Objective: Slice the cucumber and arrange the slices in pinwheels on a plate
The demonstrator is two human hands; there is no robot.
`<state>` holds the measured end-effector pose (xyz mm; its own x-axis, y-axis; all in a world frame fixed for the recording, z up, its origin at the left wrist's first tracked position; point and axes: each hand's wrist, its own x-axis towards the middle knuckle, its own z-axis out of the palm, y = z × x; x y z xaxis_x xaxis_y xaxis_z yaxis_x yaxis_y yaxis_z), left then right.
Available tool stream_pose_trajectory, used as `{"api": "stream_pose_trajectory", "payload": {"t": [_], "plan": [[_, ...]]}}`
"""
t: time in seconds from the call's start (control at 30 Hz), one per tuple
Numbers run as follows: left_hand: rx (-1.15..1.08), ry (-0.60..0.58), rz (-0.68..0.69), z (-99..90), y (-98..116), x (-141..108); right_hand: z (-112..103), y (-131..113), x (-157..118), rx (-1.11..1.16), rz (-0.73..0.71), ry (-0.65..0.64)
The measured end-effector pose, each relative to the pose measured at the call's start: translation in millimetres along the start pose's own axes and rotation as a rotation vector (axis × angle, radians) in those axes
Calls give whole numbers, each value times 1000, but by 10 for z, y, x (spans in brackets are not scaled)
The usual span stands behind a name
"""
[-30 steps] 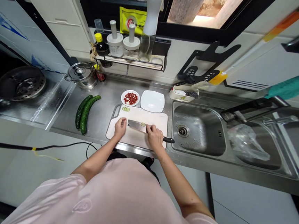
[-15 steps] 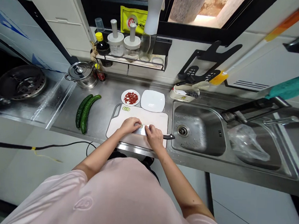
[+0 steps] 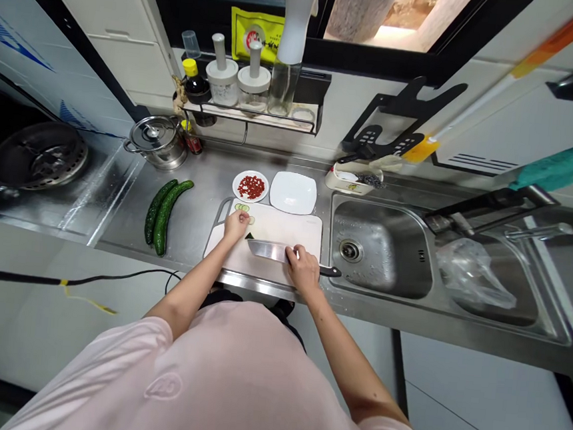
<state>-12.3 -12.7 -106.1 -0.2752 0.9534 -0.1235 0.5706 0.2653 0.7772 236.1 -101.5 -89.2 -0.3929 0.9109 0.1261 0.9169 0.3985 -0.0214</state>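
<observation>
My left hand [image 3: 236,225] rests at the upper left of the white plastic cutting board [image 3: 295,228], with its fingertips on or beside a small group of round cucumber slices [image 3: 243,210]. My right hand [image 3: 302,268] grips the black handle of a steel cleaver [image 3: 268,250], whose blade lies flat across the lower board. Two whole dark-green cucumbers [image 3: 164,218] lie side by side on the steel counter [image 3: 202,181], left of the board.
Above the board stand a small plate of chopped red chili [image 3: 250,186] and a white square plate [image 3: 293,193]. A steel sink [image 3: 379,246] lies to the right, a lidded steel pot [image 3: 156,142] to the left, and a bottle rack [image 3: 249,119] along the back.
My left hand has moved off the blade, up and left to the cucumber slices. The cleaver blade now shows between my hands, and its handle has shifted slightly right.
</observation>
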Motion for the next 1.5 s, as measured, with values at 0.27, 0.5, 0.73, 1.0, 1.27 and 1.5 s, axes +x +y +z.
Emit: {"api": "stream_pose_trajectory", "payload": {"t": [0.27, 0.5, 0.73, 1.0, 1.27, 1.5], "plan": [[106, 107, 16, 80, -18, 286, 4, 7, -5, 29, 38, -85], [229, 91, 47, 72, -30, 386, 2, 21, -20, 63, 47, -73], [337, 92, 136, 85, -46, 424, -40, 39, -30, 56, 64, -78], [234, 145, 127, 30, -81, 307, -48, 43, -44, 147, 164, -66], [152, -24, 213, 24, -123, -279, 17, 109, 5, 388, 400, -137], [291, -191, 355, -3, -104, -535, 9, 78, 62, 421, 446, -196]]}}
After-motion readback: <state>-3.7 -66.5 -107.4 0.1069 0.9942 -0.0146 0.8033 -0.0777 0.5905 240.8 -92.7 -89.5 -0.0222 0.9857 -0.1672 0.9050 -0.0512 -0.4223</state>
